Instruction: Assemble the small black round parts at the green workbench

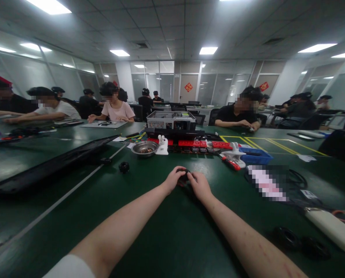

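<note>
Both my hands meet over the middle of the green table (149, 231). Between their fingertips is a small black wheel-like part (184, 175), mostly covered by the fingers. My left hand (174, 180) pinches it from the left, thumb and fingers closed. From the right, my right hand (200, 185) grips the same part with closed fingers. A similar black wheel (124, 167) lies on the table to the left. Two more black tyres, one nearer (315, 247) and one beside it (286, 237), rest at the lower right.
Ahead stand a metal bowl (137, 153) of small parts, a white stand (162, 146), red parts (192, 143) and a blue tray (256, 156). A red-handled tool (231, 163) lies right. A long black panel (53, 166) lies left. Other people sit across the table.
</note>
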Motion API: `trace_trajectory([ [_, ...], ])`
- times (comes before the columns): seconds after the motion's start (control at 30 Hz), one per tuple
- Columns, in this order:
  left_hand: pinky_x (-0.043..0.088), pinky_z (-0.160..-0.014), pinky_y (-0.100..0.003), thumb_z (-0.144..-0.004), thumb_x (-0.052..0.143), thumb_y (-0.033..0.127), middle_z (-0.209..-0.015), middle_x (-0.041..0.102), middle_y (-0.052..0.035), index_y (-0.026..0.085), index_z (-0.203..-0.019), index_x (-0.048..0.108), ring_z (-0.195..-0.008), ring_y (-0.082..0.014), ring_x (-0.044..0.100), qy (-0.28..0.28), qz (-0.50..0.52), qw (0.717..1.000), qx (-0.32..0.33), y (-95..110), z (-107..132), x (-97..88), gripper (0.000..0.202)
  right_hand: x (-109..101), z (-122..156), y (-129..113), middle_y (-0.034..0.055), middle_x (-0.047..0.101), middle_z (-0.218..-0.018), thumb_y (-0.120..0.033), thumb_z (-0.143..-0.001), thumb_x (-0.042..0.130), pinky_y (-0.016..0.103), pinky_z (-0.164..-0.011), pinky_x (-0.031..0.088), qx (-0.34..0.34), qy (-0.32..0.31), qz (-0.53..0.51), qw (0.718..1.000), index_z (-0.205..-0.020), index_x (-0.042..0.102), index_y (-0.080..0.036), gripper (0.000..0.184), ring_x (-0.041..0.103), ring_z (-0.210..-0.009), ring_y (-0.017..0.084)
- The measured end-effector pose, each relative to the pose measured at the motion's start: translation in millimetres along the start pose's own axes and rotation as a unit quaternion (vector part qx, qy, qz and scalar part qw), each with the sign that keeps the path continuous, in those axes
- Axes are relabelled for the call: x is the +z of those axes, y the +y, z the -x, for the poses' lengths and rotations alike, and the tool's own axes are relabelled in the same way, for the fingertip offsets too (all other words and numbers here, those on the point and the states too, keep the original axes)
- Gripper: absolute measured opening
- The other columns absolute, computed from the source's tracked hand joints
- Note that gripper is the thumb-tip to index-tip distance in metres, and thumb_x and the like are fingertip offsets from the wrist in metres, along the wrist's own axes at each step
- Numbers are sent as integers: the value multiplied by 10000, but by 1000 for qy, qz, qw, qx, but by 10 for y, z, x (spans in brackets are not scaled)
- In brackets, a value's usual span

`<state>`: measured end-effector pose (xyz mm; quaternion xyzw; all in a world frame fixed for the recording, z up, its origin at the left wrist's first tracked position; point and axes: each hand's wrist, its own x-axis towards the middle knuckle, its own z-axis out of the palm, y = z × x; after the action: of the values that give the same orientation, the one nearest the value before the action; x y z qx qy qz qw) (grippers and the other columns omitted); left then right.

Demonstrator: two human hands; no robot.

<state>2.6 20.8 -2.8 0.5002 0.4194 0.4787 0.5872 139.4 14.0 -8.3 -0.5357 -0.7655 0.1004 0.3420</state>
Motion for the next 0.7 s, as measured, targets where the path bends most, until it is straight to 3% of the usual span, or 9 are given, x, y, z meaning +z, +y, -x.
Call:
trace_trajectory([
  [0.1, 403, -407, -179, -710, 481, 375, -740, 534, -14, 188, -909, 461, -523, -97, 535, -2, -15, 1000, -4, 10, 5, 19, 273, -3, -7, -6, 50, 570, -752, -411, -821, 324, 287, -679, 379, -17, 14, 2, 1000, -739, 569, -163, 358, 504, -747, 167],
  [0.2, 411, -407, -192, -729, 416, 477, -719, 533, -19, 182, -894, 463, -504, -96, 524, 1, -5, 1000, -11, 19, -16, 10, 340, -10, 10, -39, 66, 557, -897, -348, -783, 425, 318, -760, 375, -69, 39, -5, 997, -891, 552, -163, 249, 487, -857, 185],
  [0.33, 424, -416, -200, -688, 480, 487, -704, 517, -19, 172, -849, 483, -527, -96, 505, 37, -9, 999, -31, -3, -70, -21, 354, -6, 40, -72, 82, 503, -1026, -270, -731, 492, 362, -815, 367, -108, 37, -11, 993, -1068, 478, -185, 348, 457, -945, 204],
  [0.53, 409, -421, -187, -680, 512, 373, -740, 520, -27, 171, -819, 511, -585, -110, 503, 61, 15, 998, -17, -41, -89, -32, 246, 31, 58, -57, 73, 500, -1035, -357, -736, 477, 362, -818, 375, -61, 34, -31, 997, -1099, 447, -191, 400, 462, -954, 195],
  [0.7, 419, -441, -190, -696, 454, 322, -817, 506, -35, 187, -860, 502, -658, -121, 507, 78, 42, 996, -9, -21, -70, -45, 218, 59, 37, -24, 71, 529, -962, -419, -776, 408, 332, -790, 386, -19, 2, -44, 999, -965, 530, -174, 333, 489, -911, 184],
])
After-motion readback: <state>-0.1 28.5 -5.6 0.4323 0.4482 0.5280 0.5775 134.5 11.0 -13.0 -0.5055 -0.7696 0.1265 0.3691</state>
